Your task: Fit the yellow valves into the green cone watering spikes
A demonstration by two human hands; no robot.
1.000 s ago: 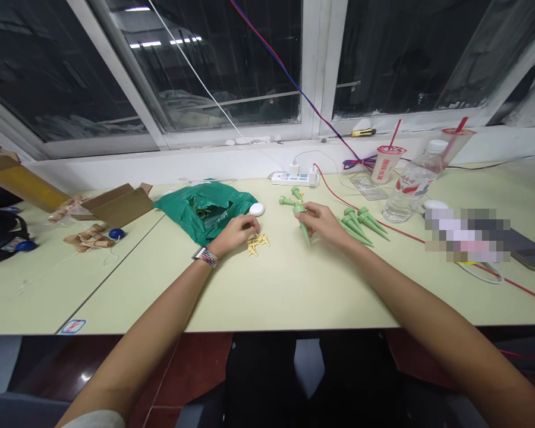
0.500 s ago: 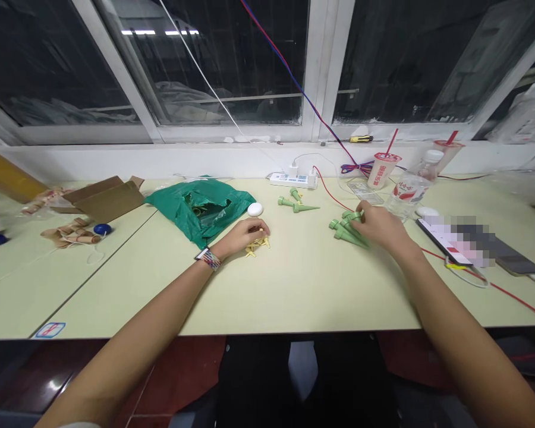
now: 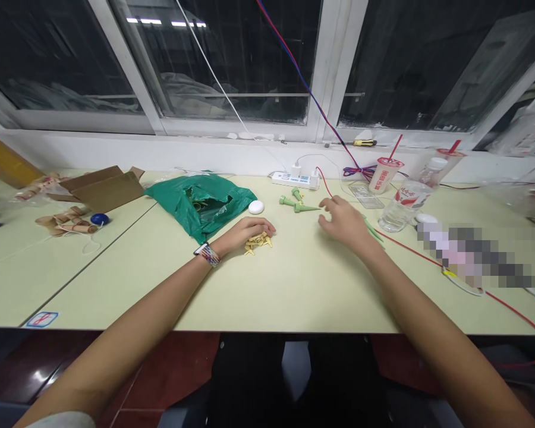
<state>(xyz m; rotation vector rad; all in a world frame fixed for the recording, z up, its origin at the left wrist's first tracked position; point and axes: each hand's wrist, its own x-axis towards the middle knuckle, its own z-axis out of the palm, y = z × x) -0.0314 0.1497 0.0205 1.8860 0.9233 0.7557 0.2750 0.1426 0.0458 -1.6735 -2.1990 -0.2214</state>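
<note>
- Two hands are held well apart above a pale table [image 3: 289,285].
- The left hand [image 3: 243,233] is rested, curled, against a small heap of yellow pieces [image 3: 257,243]; whether any piece is gripped cannot be told.
- The right hand [image 3: 345,223] is open, fingers spread, with nothing held. It is nearest to green spikes [image 3: 299,207] at centre, and a further spike [image 3: 373,230] is partly hidden behind it.
- A green bag [image 3: 200,205] is seen left of centre, a red wire [image 3: 410,249] at right, and a water bottle [image 3: 399,207] at upper right.
- The loose pieces could be scattered by a careless shift of the left hand; the bottle could be toppled, or the wire snagged, by a wide reach rightward.
</note>
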